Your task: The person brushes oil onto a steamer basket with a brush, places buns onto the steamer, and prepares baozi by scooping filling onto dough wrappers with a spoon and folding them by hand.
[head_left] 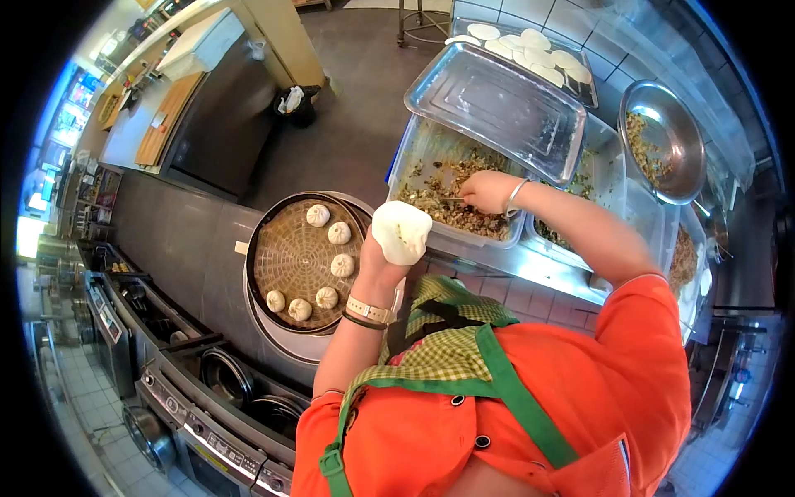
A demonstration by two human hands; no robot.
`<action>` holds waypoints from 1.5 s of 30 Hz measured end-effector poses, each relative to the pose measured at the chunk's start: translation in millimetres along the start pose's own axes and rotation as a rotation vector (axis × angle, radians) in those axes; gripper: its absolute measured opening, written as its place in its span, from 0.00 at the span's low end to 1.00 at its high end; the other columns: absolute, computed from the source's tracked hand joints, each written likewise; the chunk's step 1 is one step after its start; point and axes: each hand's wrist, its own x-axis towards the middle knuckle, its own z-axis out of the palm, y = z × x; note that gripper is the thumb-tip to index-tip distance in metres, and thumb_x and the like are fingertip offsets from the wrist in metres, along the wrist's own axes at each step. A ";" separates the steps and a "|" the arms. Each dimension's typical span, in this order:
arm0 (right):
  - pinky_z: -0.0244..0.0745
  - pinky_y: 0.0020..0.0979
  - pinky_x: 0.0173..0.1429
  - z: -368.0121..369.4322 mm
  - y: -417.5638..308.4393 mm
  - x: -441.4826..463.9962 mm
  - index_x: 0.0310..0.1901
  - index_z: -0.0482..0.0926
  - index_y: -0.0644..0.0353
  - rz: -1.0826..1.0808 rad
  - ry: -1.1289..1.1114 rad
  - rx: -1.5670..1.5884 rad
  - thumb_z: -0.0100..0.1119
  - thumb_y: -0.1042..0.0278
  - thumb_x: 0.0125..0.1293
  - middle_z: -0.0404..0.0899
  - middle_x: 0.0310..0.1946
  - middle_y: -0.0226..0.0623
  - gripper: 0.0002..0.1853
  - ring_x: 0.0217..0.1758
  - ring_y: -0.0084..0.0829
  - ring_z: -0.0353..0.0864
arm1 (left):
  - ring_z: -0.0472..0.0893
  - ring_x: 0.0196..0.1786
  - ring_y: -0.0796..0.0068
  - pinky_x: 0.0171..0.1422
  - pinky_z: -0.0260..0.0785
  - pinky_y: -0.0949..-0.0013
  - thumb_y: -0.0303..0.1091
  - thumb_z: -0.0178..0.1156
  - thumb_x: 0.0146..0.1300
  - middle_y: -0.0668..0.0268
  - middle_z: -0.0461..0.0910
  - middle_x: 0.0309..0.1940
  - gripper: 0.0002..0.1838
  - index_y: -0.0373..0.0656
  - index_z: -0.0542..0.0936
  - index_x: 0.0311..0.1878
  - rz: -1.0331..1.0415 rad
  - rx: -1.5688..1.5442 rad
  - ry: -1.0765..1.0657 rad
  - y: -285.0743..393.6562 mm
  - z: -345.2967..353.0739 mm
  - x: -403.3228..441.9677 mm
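A round white dough wrapper (402,232) rests on my left hand (381,267), cupped under it and mostly hidden by it. My right hand (489,192) is closed, down in the chopped filling (464,217) of a clear plastic tub (399,153). A thin utensil (451,199) sticks out from its fingers toward the left; its exact kind is too small to make out. Left of my left hand, a round steamer tray (286,253) with a woven-pattern liner holds several pleated buns (342,265) along its right and lower edge.
A metal tray (497,103) lies across the tubs. Behind it are several flat dough rounds (538,56) on another tray. A steel bowl (675,153) with some filling stands at the right. Stoves with pans (225,373) line the lower left.
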 end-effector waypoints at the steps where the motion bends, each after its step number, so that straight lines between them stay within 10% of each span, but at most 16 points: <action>1: 0.67 0.32 0.25 2.2 5.1 0.1 0.36 0.79 0.63 0.118 -0.095 0.203 0.47 0.72 0.56 0.78 0.22 0.38 0.11 0.21 0.32 0.75 | 0.75 0.44 0.61 0.47 0.71 0.60 0.36 0.40 0.65 0.59 0.75 0.41 0.14 0.38 0.70 0.46 0.009 0.003 0.003 0.0 -0.4 -0.1; 8: 0.49 0.20 0.14 2.6 13.1 -38.0 0.45 0.73 0.62 0.389 -0.277 1.245 0.42 0.69 0.63 0.64 0.13 0.24 0.12 0.10 0.15 0.54 | 0.77 0.43 0.60 0.46 0.72 0.61 0.35 0.42 0.63 0.57 0.75 0.42 0.14 0.37 0.71 0.46 0.130 0.161 -0.074 17.2 14.5 -5.6; 16: 0.44 0.17 0.13 -23.9 -11.6 -89.8 0.47 0.71 0.64 0.275 0.123 1.250 0.41 0.68 0.64 0.60 0.14 0.23 0.14 0.10 0.13 0.51 | 0.78 0.35 0.62 0.39 0.74 0.60 0.34 0.40 0.62 0.58 0.77 0.34 0.14 0.37 0.73 0.39 0.166 0.259 -0.104 18.4 50.5 37.2; 18: 0.56 0.24 0.15 -12.4 -1.8 -83.0 0.48 0.71 0.63 0.212 0.105 1.247 0.42 0.67 0.64 0.68 0.16 0.31 0.14 0.12 0.23 0.63 | 0.78 0.35 0.61 0.41 0.73 0.59 0.34 0.38 0.63 0.59 0.77 0.33 0.14 0.37 0.72 0.40 0.111 0.148 -0.032 -1.2 63.2 58.1; 20: 0.69 0.34 0.24 10.6 -13.6 -72.6 0.49 0.71 0.62 -0.070 0.787 0.248 0.43 0.68 0.62 0.75 0.23 0.43 0.15 0.23 0.37 0.76 | 0.74 0.47 0.59 0.53 0.67 0.56 0.35 0.36 0.63 0.56 0.75 0.44 0.17 0.38 0.71 0.47 0.020 -0.009 -0.236 -15.7 68.8 82.3; 21: 0.73 0.39 0.36 21.4 -20.5 -70.4 0.51 0.69 0.60 0.001 0.858 0.036 0.43 0.68 0.61 0.77 0.31 0.49 0.17 0.35 0.45 0.77 | 0.74 0.47 0.59 0.53 0.67 0.56 0.35 0.36 0.63 0.56 0.75 0.44 0.17 0.38 0.71 0.47 0.021 -0.009 -0.239 -19.6 74.8 89.5; 27: 0.69 0.31 0.19 61.2 -52.4 -62.1 0.59 0.62 0.58 0.235 0.806 -0.426 0.48 0.75 0.49 0.70 0.25 0.37 0.31 0.17 0.32 0.73 | 0.72 0.49 0.58 0.54 0.63 0.52 0.39 0.33 0.64 0.55 0.72 0.49 0.20 0.40 0.70 0.51 0.062 -0.077 -0.134 -26.4 93.6 86.3; 45: 0.71 0.35 0.21 46.4 -51.3 -81.0 0.58 0.62 0.54 0.175 0.803 -0.288 0.49 0.71 0.55 0.73 0.26 0.36 0.26 0.19 0.37 0.75 | 0.72 0.47 0.56 0.51 0.66 0.51 0.49 0.28 0.66 0.54 0.73 0.45 0.25 0.41 0.71 0.48 0.073 -0.053 -0.077 -24.1 82.4 75.1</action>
